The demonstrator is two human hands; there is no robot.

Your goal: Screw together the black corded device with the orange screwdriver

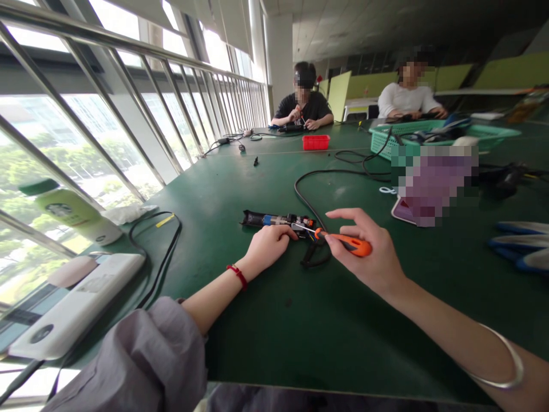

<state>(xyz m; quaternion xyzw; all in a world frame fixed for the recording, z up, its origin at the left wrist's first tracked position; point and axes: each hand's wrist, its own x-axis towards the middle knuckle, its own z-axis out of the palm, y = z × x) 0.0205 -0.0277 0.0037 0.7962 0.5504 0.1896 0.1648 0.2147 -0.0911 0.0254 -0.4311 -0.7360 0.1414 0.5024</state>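
Head view: hands on device, screwdriver; table edge well apart.

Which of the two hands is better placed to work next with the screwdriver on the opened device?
The right hand, probably: it holds the orange screwdriver, which is aimed at the opened device. The left hand, with no tool, lies against the device's near side and seems better suited to steadying it.
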